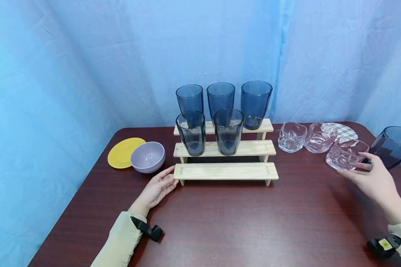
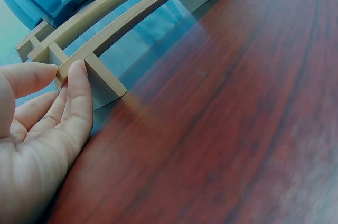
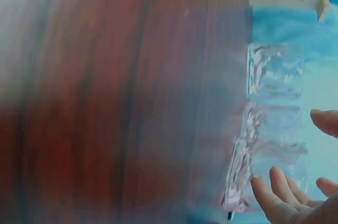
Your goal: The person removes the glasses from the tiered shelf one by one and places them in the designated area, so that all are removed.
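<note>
At the front left corner of a three-tier wooden stand [image 1: 225, 171], my left hand [image 1: 157, 188] pinches the end of the lowest board between thumb and fingers, as the left wrist view shows. Three tall blue-grey glasses [image 1: 256, 104] stand on the top tier and two more tumblers [image 1: 229, 133] on the middle tier. On the right, my right hand [image 1: 375, 178] is spread at a pinkish wavy glass [image 1: 342, 154]. Thumb and fingers are apart in the right wrist view; whether they touch the glass I cannot tell.
Beside that glass stand another pinkish glass [image 1: 320, 139] and a clear one [image 1: 292, 137]. A checked plate [image 1: 345, 130] lies behind them, and a tall blue-grey glass [image 1: 392, 148] stands far right. A purple bowl [image 1: 148, 157] and yellow plate [image 1: 120, 154] are left.
</note>
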Tool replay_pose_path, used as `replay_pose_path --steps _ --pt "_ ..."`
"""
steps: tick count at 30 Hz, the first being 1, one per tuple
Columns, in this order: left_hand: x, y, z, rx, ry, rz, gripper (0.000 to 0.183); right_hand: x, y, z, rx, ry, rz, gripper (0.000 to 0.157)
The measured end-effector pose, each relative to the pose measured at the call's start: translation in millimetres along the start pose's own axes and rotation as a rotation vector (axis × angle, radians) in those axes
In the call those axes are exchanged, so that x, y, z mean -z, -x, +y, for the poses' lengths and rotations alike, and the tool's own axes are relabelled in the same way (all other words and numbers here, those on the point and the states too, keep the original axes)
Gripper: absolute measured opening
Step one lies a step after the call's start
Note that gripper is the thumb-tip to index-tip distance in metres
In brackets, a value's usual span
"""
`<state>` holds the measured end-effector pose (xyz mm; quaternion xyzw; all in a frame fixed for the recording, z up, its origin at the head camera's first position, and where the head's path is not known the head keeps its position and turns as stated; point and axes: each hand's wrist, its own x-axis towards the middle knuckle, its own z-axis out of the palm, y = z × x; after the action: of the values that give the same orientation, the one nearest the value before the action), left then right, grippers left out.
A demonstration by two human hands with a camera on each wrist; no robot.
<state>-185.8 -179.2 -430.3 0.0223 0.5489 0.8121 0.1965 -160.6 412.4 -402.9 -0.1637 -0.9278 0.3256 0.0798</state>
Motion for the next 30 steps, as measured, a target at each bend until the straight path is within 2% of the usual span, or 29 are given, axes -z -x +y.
replay_pose_path --steps 6,9,15,19,24,30 --pt "0.2 0.1 -0.2 0.002 -0.012 0.006 0.059 -3.7 8.8 -21.9 0.06 -0.035 -0.06 0.099" --pt "0.2 0.1 -0.4 0.006 -0.017 0.006 0.059 -2.5 17.4 -39.2 0.094 -0.124 -0.113 0.094" --pt "0.1 0.4 0.1 0.005 -0.017 0.005 0.06 -9.3 29.4 -69.2 0.163 -0.259 -0.089 0.082" --pt "0.1 0.5 0.7 0.006 -0.012 0.003 0.06 -15.6 31.1 -80.5 0.193 -0.323 -0.08 0.079" --pt "0.3 0.3 0.8 0.002 -0.008 -0.003 0.06 -23.1 30.1 -91.6 0.224 -0.423 -0.11 0.07" --pt "1.2 0.6 -0.1 -0.006 -0.014 -0.004 0.061 -26.7 30.0 -110.8 0.255 -0.414 -0.103 0.075"
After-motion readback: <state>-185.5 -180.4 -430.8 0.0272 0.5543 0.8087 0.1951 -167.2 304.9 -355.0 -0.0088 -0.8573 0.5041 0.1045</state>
